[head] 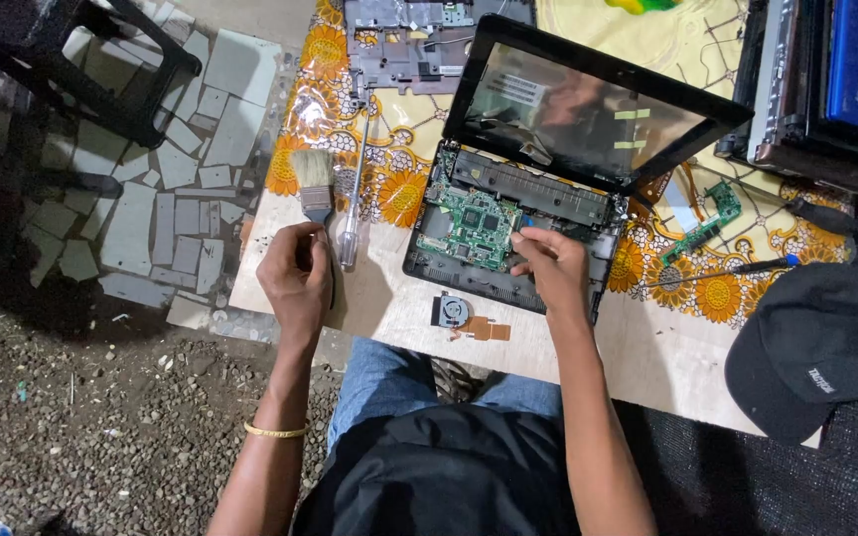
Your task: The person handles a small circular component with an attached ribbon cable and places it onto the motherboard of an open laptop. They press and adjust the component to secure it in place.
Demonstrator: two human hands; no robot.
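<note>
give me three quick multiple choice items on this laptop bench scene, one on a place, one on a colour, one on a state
1. Where is the small fan?
A. on the table in front of the laptop
B. inside the laptop
C. on the cap

2. What colour is the cap?
A. red
B. black
C. white

3. What is the left hand doing?
A. lying flat and empty
B. gripping the brush
C. holding the screwdriver

Answers: 1 A, it lies beside the open laptop; 2 B, dark all over; 3 B, fingers closed on the brush handle.

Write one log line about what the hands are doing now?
left hand: holds paintbrush | right hand: fingers inside opened laptop | fan: loose on table | screwdriver: beside brush
</note>
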